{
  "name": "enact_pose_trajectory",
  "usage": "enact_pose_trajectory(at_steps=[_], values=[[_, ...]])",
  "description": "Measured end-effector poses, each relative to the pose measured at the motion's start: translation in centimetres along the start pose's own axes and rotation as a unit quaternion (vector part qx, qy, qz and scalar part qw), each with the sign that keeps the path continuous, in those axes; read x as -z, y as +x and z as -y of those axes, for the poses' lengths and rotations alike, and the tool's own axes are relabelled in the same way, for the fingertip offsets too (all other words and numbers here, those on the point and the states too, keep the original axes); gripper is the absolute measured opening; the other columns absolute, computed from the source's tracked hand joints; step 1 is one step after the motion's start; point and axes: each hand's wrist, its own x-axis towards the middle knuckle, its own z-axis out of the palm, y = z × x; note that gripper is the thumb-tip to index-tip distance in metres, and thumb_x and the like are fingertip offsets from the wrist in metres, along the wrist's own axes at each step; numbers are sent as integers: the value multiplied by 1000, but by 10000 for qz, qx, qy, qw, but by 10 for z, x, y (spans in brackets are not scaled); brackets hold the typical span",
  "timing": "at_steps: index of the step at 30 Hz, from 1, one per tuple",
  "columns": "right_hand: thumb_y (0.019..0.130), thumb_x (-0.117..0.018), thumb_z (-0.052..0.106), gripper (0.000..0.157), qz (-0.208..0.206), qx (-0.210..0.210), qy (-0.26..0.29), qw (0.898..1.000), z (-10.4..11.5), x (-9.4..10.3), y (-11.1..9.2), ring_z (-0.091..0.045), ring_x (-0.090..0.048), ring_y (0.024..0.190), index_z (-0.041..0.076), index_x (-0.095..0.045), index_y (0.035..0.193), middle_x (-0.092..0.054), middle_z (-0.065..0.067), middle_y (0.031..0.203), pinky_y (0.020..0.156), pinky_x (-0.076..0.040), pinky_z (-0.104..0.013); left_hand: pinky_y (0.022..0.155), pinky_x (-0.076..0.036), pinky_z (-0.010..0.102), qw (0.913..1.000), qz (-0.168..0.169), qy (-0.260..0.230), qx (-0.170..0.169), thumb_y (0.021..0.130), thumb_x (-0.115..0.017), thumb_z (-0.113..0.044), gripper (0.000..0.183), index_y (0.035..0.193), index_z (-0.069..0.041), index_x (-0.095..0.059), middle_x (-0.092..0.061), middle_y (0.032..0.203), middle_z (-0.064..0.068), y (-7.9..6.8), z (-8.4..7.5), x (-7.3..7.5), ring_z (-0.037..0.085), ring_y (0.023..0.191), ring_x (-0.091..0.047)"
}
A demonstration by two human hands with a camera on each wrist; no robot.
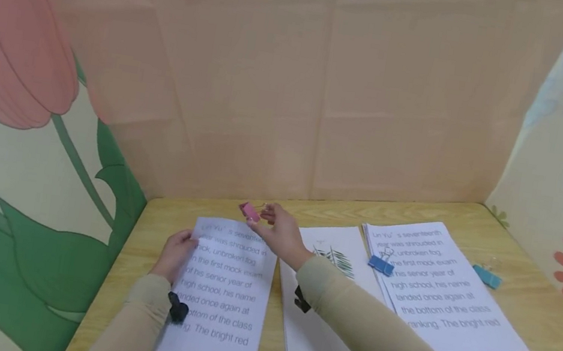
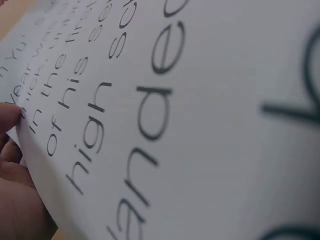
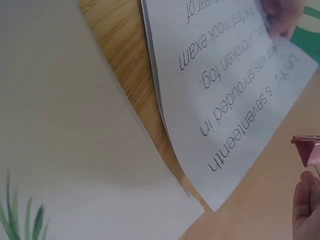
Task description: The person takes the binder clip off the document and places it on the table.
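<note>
A stack of printed sheets [image 1: 220, 306] lies at the left of the table, its far end lifted a little. My left hand [image 1: 174, 254] pinches the stack's left edge, thumb on top in the left wrist view, where large print fills most of the picture. Above the far edge of the stack, my right hand [image 1: 283, 237] holds a pink binder clip [image 1: 250, 211] by its wire handles. In the right wrist view the clip [image 3: 306, 150] appears at the right edge, apart from the paper. Only part of the right hand [image 3: 306, 210] shows there.
Beside the stack lies a white sheet with a green leaf print [image 1: 321, 330], partly under my right forearm. Another printed stack [image 1: 443, 297] is on the right, with a blue binder clip [image 1: 381, 265] on its left edge. A teal binder clip [image 1: 487, 276] sits at its right edge.
</note>
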Motion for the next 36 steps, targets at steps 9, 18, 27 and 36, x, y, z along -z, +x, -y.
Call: enact_pose_trajectory(at_steps=[9, 18, 27, 36], values=[[93, -80, 33, 56, -69, -400, 709, 9967, -5, 3, -5, -27, -67, 113, 0, -58, 131, -68, -13, 122, 96, -55, -40, 108, -41, 50, 9996, -216, 163, -1, 110, -42, -22, 46, 153, -8, -46, -58, 138, 15, 0, 1, 6, 31, 122, -56], [90, -79, 47, 68, 228, -643, 656, 9955, -19, 6, -13, -20, -67, 108, 2, -57, 136, -69, -5, 114, 91, -57, -38, 111, -37, 52, 9992, -267, 30, 310, 108, -42, -17, 48, 155, -6, -41, -54, 143, 17, 3, 3, 5, 33, 128, -52], [91, -82, 34, 63, 150, -502, 639, 9966, -30, 16, -19, -22, -66, 105, -1, -57, 137, -68, -8, 110, 89, -57, -38, 112, -36, 53, 9994, -280, 70, 169, 108, -42, -13, 47, 153, -1, -42, -53, 141, 21, 1, 5, 1, 36, 128, -51], [93, -78, 36, 64, 207, -657, 250, 9973, -35, 23, -26, -24, -64, 105, -2, -56, 138, -67, -9, 110, 88, -56, -40, 105, -42, 49, 9998, -213, 39, -13, 107, -42, -11, 47, 152, 2, -43, -56, 135, 23, -2, 4, -6, 34, 119, -56]])
